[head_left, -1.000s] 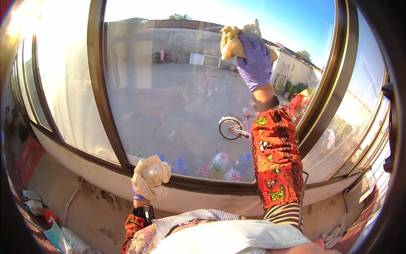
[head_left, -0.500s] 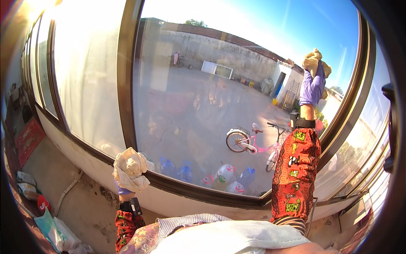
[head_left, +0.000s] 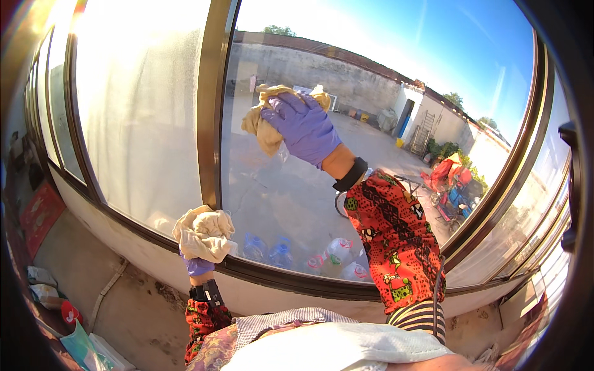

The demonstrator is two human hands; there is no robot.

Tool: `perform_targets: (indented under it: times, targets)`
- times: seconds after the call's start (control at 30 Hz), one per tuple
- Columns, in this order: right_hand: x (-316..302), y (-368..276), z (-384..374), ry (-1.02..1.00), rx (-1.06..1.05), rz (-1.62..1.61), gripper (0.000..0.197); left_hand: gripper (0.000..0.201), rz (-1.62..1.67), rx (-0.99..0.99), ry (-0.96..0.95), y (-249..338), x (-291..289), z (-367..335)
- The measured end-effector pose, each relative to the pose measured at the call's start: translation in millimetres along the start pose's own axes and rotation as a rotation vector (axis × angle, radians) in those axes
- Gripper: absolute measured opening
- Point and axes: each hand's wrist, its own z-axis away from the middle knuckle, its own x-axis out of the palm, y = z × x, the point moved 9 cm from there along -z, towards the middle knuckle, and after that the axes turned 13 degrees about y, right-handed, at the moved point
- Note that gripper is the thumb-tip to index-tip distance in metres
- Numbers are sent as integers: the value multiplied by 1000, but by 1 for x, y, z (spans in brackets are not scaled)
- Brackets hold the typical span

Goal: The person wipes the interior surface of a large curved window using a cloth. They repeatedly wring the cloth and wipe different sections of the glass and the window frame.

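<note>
no legible text, label, number or sign found. marks noted, none readable:
lower left, red item (head_left: 67, 308): white mark, too small to make out.
left edge, red mat (head_left: 42, 212): pale marks, blurred.
bottom left, teal and white pack (head_left: 77, 345): surface too indistinct to read.
left of lower middle, black wrist device (head_left: 213, 293): small pale patch, not decipherable.
right of centre, red sleeve (head_left: 396, 241): print of small figures in green, white and yellow; picture pattern, no lettering made out.
lower middle, bottles (head_left: 281, 255): blue and clear with red parts, too blurred for any label to be told.
</note>
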Motion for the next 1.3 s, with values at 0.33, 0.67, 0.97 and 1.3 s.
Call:
perform_targets:
  times: [0.33,0.67,0.97,1.3]
  targets:
    - [-92,158,-111,411,299,169,28,34,896,-696,357,-114,-21,-4]
    - [2,-38,-17,-38,-138,-85,32,56,446,-74,352,14,40,-49]
    - [-36,106,-146,102,17,236,41,71,-446,610,155,37,90,-40]
    - [-157,269,-146,342,297,276,20,62,-539,579,262,-24,47,-49]
